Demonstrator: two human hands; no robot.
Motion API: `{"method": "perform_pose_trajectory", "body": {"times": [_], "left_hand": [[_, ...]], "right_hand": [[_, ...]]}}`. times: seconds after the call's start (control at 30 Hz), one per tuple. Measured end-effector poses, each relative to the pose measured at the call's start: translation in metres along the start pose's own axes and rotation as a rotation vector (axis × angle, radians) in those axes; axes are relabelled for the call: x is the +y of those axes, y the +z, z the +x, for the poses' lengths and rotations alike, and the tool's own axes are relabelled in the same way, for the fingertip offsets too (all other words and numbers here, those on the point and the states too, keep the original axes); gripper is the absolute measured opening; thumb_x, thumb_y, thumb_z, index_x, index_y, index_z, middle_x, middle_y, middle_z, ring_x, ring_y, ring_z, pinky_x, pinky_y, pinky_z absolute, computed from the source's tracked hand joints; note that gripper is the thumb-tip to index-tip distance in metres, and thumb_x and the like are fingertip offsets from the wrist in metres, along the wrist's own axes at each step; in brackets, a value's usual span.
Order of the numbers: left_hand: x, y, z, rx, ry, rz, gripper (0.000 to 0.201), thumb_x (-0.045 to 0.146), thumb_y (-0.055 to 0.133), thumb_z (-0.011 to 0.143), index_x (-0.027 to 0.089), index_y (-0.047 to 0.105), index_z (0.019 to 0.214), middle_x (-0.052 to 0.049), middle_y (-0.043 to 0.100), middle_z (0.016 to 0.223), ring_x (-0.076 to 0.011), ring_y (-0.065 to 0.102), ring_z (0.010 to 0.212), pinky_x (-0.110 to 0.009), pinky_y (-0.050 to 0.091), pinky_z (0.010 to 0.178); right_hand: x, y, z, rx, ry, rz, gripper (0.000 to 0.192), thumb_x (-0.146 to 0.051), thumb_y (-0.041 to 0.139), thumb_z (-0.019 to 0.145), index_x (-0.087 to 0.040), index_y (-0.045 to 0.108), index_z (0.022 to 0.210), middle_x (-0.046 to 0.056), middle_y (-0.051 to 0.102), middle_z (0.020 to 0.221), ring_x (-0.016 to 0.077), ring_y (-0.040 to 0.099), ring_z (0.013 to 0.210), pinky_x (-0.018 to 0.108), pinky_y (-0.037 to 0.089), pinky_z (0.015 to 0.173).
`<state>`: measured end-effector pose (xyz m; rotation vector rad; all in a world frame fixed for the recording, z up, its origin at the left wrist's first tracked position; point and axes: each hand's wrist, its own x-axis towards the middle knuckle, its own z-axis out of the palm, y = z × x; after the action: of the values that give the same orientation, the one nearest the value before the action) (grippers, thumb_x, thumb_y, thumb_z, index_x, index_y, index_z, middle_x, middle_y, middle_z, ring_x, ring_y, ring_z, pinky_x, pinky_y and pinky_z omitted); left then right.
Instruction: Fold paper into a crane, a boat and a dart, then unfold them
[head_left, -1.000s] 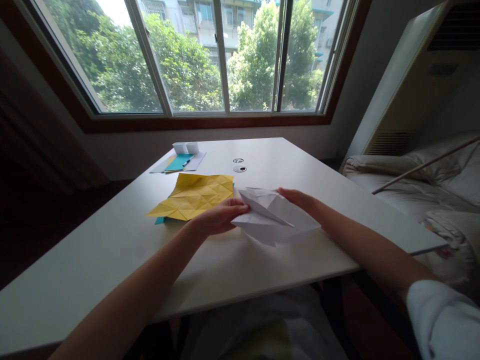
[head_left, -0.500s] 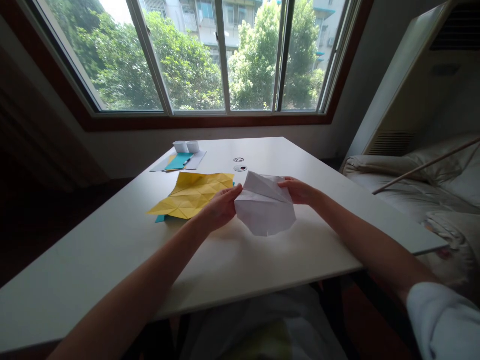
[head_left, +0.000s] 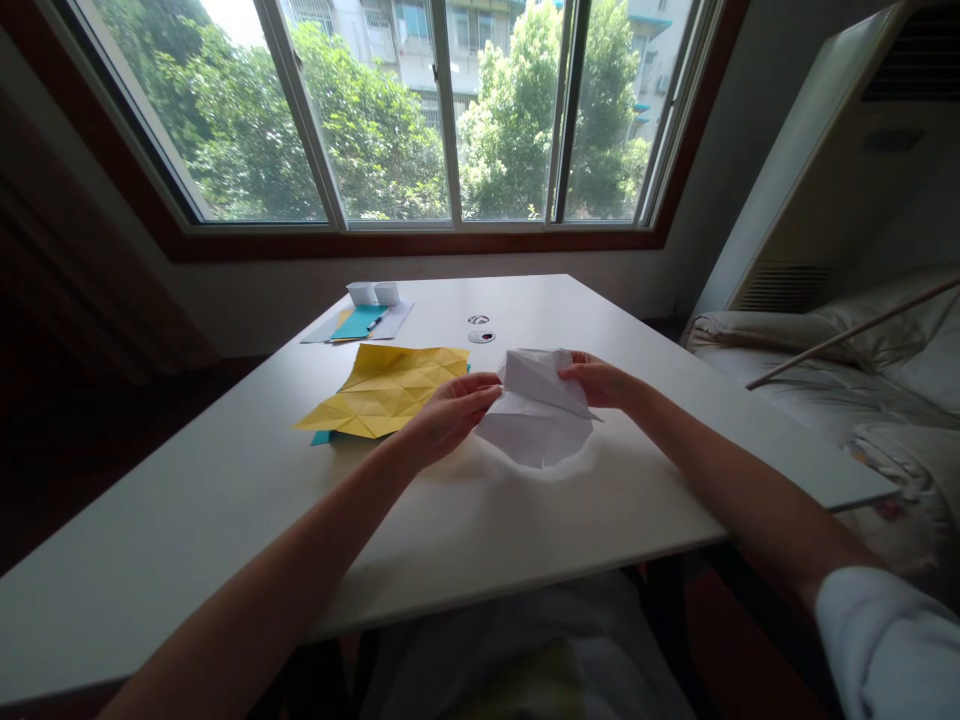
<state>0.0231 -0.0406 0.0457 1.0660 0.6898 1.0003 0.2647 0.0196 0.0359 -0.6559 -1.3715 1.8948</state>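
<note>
A white sheet of paper point(head_left: 536, 435), creased and partly folded, is held up over the near half of the table. My left hand point(head_left: 454, 410) pinches its left edge between thumb and fingers. At the upper right edge, my right hand point(head_left: 596, 378) is closed on the same paper, thumb on top. A pointed flap of the sheet sticks out to the right below my right hand. Left of it lies a yellow sheet point(head_left: 386, 390) covered in a grid of folds, and my left hand overlaps its right side. Beneath the yellow sheet a blue sheet point(head_left: 321, 437) peeks out.
On the white table's point(head_left: 247, 520) far left are two small white paper boxes point(head_left: 373, 293), a blue sheet point(head_left: 358, 322) and a pen point(head_left: 375, 323) on other papers. Two round inserts point(head_left: 481, 337) sit mid-table. A sofa point(head_left: 787, 350) with a stick stands at right.
The white paper has tilted, and its upper part now leans over with a flap pointing right. My left hand's fingers have straightened along its left edge.
</note>
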Motion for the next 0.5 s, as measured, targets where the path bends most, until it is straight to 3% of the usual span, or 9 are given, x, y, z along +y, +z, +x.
{"method": "perform_pose_trajectory", "body": {"times": [0.17, 0.23, 0.4, 0.5], "left_hand": [[-0.002, 0.003, 0.002, -0.012, 0.068, 0.009, 0.046, 0.015, 0.075, 0.062, 0.017, 0.059, 0.104, -0.004, 0.065, 0.081, -0.0146, 0.061, 0.074, -0.027, 0.044, 0.069], [-0.005, 0.003, 0.004, 0.040, 0.139, 0.047, 0.052, 0.014, 0.076, 0.061, 0.017, 0.056, 0.109, -0.005, 0.065, 0.086, -0.0161, 0.061, 0.080, -0.028, 0.044, 0.073], [-0.001, 0.006, 0.001, 0.294, 0.476, 0.250, 0.020, 0.024, 0.071, 0.068, 0.018, 0.063, 0.086, -0.003, 0.063, 0.084, -0.0157, 0.057, 0.085, -0.025, 0.041, 0.076], [0.008, 0.014, -0.010, 0.299, 0.593, 0.404, 0.021, 0.022, 0.073, 0.065, 0.019, 0.067, 0.085, -0.006, 0.062, 0.093, -0.0215, 0.052, 0.099, -0.026, 0.040, 0.082]], "right_hand": [[-0.003, 0.008, 0.000, -0.030, 0.003, -0.040, 0.031, -0.015, 0.071, 0.063, -0.015, 0.063, 0.094, 0.003, 0.069, 0.084, 0.0160, 0.065, 0.073, 0.027, 0.054, 0.066], [-0.004, 0.013, 0.000, -0.022, -0.002, -0.043, 0.033, -0.015, 0.071, 0.063, -0.016, 0.063, 0.095, 0.004, 0.069, 0.086, 0.0167, 0.065, 0.075, 0.028, 0.054, 0.068], [-0.004, 0.018, 0.004, 0.111, -0.118, 0.004, 0.030, -0.017, 0.072, 0.062, -0.018, 0.064, 0.090, 0.002, 0.069, 0.080, 0.0154, 0.064, 0.068, 0.026, 0.053, 0.063], [-0.005, 0.019, 0.006, 0.158, -0.182, 0.007, 0.027, -0.019, 0.072, 0.063, -0.018, 0.064, 0.090, 0.002, 0.069, 0.081, 0.0161, 0.064, 0.069, 0.028, 0.053, 0.064]]}}
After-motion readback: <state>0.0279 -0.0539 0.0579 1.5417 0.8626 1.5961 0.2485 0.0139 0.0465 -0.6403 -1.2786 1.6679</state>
